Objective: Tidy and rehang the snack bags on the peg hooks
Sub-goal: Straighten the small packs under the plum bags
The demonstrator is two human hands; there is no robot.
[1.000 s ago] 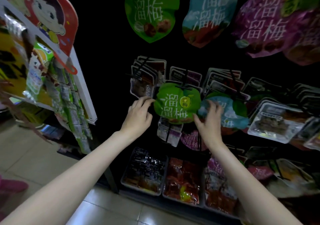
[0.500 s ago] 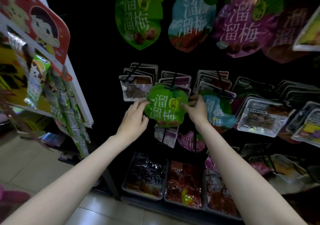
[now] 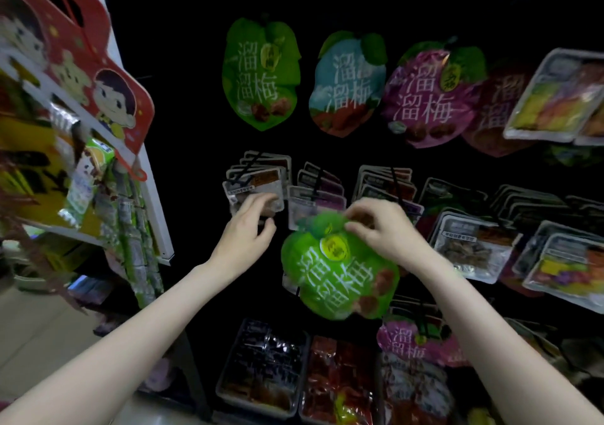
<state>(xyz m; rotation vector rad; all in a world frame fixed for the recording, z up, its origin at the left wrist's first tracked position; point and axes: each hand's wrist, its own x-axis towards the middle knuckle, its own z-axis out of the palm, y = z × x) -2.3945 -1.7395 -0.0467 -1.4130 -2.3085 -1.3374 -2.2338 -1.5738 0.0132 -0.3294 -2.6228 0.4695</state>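
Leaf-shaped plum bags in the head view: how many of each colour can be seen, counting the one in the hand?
Green: 2, top-row green bag and held green bag, pinched at its top by the right hand.
Blue: 1, blue bag.
Purple: 3.
Total: 6.

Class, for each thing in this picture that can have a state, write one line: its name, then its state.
green snack bag: tilted, held at its top, seemingly off its hook.
right hand: pinches the green bag's top edge.
left hand: fingers loosely curled, at the clear packet.
clear packet: hanging on its peg.
upper green bag: hanging.
purple bag: hanging.
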